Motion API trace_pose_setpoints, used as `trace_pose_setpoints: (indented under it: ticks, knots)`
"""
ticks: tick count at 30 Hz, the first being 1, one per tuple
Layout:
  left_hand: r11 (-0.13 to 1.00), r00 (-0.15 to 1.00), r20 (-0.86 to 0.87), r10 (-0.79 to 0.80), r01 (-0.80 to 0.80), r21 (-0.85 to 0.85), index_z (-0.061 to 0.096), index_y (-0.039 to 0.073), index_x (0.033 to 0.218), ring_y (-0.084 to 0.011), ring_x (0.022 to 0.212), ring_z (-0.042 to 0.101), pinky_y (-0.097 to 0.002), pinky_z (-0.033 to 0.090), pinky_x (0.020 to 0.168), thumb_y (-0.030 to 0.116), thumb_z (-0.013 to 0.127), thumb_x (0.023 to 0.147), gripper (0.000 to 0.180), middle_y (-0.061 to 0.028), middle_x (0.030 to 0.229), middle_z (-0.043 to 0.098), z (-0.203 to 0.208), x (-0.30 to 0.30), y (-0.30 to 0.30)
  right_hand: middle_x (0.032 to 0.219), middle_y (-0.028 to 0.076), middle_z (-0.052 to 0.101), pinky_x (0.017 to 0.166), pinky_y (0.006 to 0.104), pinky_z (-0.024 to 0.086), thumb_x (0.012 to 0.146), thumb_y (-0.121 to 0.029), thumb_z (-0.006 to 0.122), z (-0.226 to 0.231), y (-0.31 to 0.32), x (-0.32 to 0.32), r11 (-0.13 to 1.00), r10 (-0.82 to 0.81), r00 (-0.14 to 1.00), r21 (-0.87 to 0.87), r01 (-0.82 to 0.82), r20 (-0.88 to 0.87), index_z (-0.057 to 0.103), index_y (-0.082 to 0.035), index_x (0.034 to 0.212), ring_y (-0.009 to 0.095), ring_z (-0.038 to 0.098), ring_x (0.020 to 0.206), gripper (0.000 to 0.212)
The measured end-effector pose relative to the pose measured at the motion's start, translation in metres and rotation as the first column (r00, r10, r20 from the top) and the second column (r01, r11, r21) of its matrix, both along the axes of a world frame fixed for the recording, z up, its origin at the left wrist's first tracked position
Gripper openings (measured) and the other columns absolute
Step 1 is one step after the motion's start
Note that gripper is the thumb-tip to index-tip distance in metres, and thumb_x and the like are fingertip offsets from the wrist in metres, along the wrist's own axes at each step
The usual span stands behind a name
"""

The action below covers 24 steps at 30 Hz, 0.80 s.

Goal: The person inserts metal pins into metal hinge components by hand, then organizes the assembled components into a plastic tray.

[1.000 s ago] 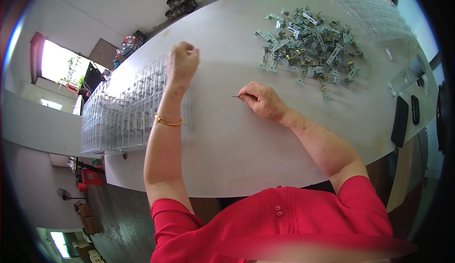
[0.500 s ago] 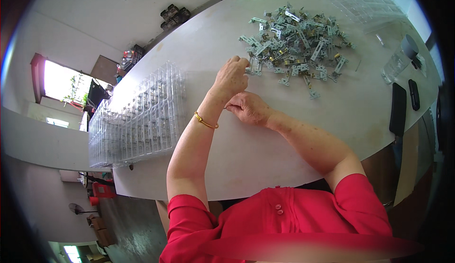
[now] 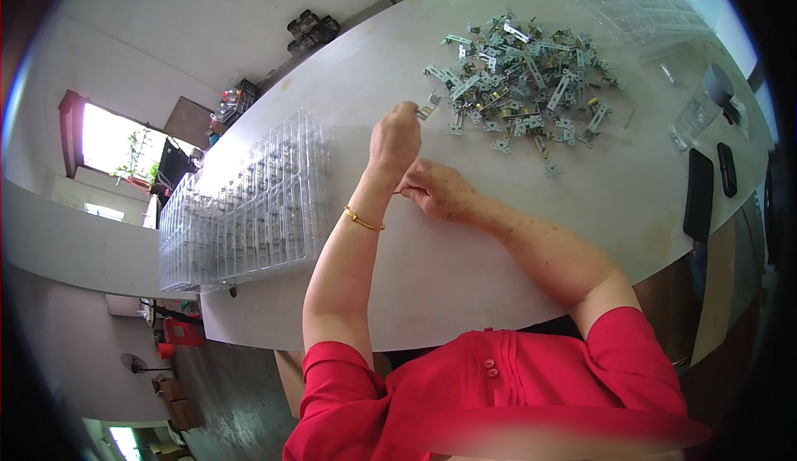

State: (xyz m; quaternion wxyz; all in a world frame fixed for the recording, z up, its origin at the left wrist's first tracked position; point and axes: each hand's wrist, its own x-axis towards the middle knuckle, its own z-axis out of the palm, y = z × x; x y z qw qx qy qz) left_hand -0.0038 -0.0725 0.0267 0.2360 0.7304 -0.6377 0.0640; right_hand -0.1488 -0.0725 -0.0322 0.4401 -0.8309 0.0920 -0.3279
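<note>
My left hand (image 3: 396, 139), closed, pinches a small metal bracket (image 3: 429, 108) by one end, just off the near-left edge of a heap of similar brackets (image 3: 531, 79). These are silvery, flat and punched with holes, some with brass-coloured parts. Just below and to the right, my right hand (image 3: 440, 192) is closed in a pinch beside my left wrist. A tiny, thin bit shows at its fingertips, too small to name. To the left stands a stack of clear plastic trays (image 3: 249, 203), its compartments filled with small metal parts.
The pale table (image 3: 465, 286) curves away to the far side. More clear trays (image 3: 631, 4) lie at the far right. A clear bottle with a grey lid (image 3: 697, 112), a black phone-like slab (image 3: 698, 195) and a small black case (image 3: 726, 169) sit along the right edge.
My left hand has drawn slightly back from the heap, and a metal bracket now shows in its fingers, lifted apart from the others. My right hand has hardly moved.
</note>
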Motion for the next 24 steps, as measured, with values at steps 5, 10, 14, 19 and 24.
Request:
trace_pose_setpoints:
  ticks: [5, 10, 14, 19, 24]
  knots:
    - [0.953, 0.639, -0.732, 0.237, -0.299, 0.048, 0.065, -0.003, 0.103, -0.0219, 0.066, 0.069, -0.0320, 0.058, 0.061, 0.007, 0.058, 0.093, 0.016, -0.0148, 0.084, 0.070, 0.003, 0.017, 0.025, 0.093, 0.012, 0.066, 0.074, 0.0406, 0.052, 0.090, -0.013, 0.066, 0.009, -0.003, -0.006, 0.996, 0.036, 0.999, 0.085, -0.039, 0.032, 0.069, -0.006, 0.098, 0.030, 0.065, 0.082, 0.011]
    - [0.931, 0.317, -0.907, 0.278, -0.320, 0.174, 0.057, -0.013, 0.105, -0.0221, 0.068, 0.069, -0.0313, 0.060, 0.063, 0.003, 0.057, 0.088, 0.024, -0.0184, 0.086, 0.068, -0.001, 0.026, 0.067, 0.078, 0.005, 0.064, 0.066, 0.0308, 0.051, 0.094, -0.014, 0.063, 0.014, -0.008, -0.005, 0.889, 0.030, 0.999, 0.457, -0.035, 0.019, 0.067, -0.005, 0.098, 0.015, 0.062, 0.070, 0.011]
    - [0.916, 0.263, -0.907, 0.329, -0.322, 0.239, 0.056, -0.013, 0.107, -0.0222, 0.067, 0.069, -0.0317, 0.060, 0.062, 0.004, 0.057, 0.088, 0.025, -0.0188, 0.086, 0.068, -0.002, 0.025, 0.094, 0.080, 0.002, 0.063, 0.064, 0.0277, 0.050, 0.096, -0.016, 0.061, 0.019, -0.012, -0.005, 0.760, 0.007, 0.999, 0.649, -0.028, 0.035, 0.066, -0.004, 0.098, 0.010, 0.060, 0.070, 0.013]
    - [0.871, 0.321, -0.821, 0.472, -0.314, 0.378, 0.055, -0.012, 0.108, -0.0193, 0.066, 0.068, -0.0294, 0.058, 0.055, 0.006, 0.057, 0.089, 0.026, -0.0174, 0.080, 0.068, 0.008, 0.013, 0.109, 0.085, 0.001, 0.062, 0.063, 0.0253, 0.050, 0.098, -0.017, 0.059, 0.019, -0.015, -0.006, 0.653, -0.026, 0.994, 0.754, -0.065, 0.108, 0.064, -0.004, 0.096, 0.008, 0.059, 0.070, 0.014]
    - [0.839, 0.697, -0.467, 0.543, -0.462, 0.285, 0.057, -0.007, 0.111, -0.0260, 0.071, 0.068, -0.0370, 0.056, 0.064, 0.017, 0.061, 0.091, 0.032, -0.0174, 0.082, 0.069, 0.002, 0.008, 0.104, 0.086, 0.001, 0.062, 0.063, 0.0253, 0.051, 0.099, -0.018, 0.058, 0.020, -0.015, -0.007, 0.664, -0.049, 0.995, 0.747, -0.035, 0.090, 0.063, -0.005, 0.098, 0.009, 0.059, 0.070, 0.014]
